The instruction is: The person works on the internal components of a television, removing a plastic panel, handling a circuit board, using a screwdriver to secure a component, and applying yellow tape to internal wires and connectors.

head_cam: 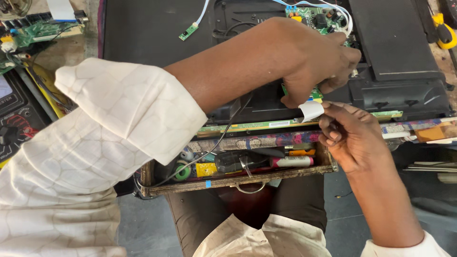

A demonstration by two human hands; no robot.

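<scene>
Two bare hands, left hand (316, 62) on green circuit board (316, 16), right hand (350, 138) pinching white ribbon cable (312, 111)

Bench is pretty cluttered: a multimeter (12, 119) sits at the left edge, with a loose green circuit board (40, 31) near the far left corner. A tiny green board on a pale flat cable (189, 31) lies on the black panel along the far edge, and something yellow and black (443, 32) is tucked in the far right corner. At the near edge there's an open wooden toolbox (228, 183) with a marker pen (291, 162), a green tape roll (182, 172) and other odd bits.
</scene>
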